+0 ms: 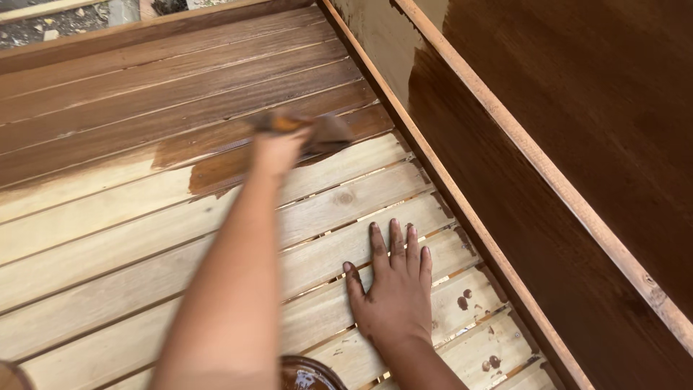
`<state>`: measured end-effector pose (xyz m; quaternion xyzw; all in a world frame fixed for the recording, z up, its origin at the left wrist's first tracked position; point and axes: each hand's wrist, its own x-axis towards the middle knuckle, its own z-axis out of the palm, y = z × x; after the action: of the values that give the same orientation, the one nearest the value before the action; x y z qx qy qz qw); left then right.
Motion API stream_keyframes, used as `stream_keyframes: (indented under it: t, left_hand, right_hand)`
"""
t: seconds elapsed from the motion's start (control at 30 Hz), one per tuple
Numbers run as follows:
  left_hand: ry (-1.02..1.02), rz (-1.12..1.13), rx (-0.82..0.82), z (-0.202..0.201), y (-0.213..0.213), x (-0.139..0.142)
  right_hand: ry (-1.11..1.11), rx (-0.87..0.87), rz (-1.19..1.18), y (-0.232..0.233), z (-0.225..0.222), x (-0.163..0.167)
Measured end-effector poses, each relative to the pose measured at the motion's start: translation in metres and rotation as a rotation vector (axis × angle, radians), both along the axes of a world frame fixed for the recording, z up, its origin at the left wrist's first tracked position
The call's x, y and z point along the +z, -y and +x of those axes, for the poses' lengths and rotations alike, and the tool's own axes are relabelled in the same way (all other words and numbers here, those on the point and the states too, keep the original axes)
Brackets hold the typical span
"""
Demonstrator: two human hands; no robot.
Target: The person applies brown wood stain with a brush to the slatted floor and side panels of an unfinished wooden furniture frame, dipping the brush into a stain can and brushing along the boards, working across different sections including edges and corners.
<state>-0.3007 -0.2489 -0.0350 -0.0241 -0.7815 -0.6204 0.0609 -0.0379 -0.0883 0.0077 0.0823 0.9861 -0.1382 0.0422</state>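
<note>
Your left hand (pixel 278 148) is stretched forward and clenched around a brown stained rag (pixel 317 130), pressing it on the wooden slats (pixel 108 238) at the border between dark stained wood and pale bare wood. Your right hand (pixel 393 285) is released, lying flat with fingers spread on a bare slat, nearer to you and right of the rag, well apart from it. Just beside the right hand runs the side board (pixel 462 209), already dark. A round tin of stain (pixel 307 375) sits at the bottom edge, between your arms.

flat wooden slats (pixel 108 238): pale yellow near, dark brown stained far | small cloth rag (pixel 328 132): brown | tall wooden side panel (pixel 577 144): deep glossy brown
</note>
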Motion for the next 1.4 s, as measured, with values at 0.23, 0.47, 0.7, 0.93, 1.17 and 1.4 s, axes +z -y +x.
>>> stream_keyframes:
  t: [0.23, 0.47, 0.7, 0.93, 1.17, 1.4]
  left_hand:
    - [-0.042, -0.083, 0.063, -0.021, -0.088, 0.007]
    - [-0.173, -0.313, 0.117, 0.038, 0.075, 0.009]
    - [-0.066, 0.000, 0.334, 0.129, 0.183, 0.039]
    - [-0.167, 0.369, 0.392, 0.231, 0.144, 0.093]
    - [-0.047, 0.143, 0.200, 0.326, 0.165, 0.207]
    - [-0.577, -0.407, 0.209, 0.420, 0.251, 0.319]
  right_hand:
    - [-0.035, -0.010, 0.030, 0.001, 0.001, -0.001]
    - [-0.003, -0.012, 0.021, 0.001, -0.001, 0.005]
    - [-0.015, -0.043, -0.037, 0.001, 0.003, 0.002]
    - [-0.328, 0.000, -0.407, -0.006, 0.024, -0.025]
    - [-0.385, 0.087, -0.764, 0.020, 0.070, -0.042]
    - [-0.428, 0.191, -0.666, 0.061, 0.100, 0.001]
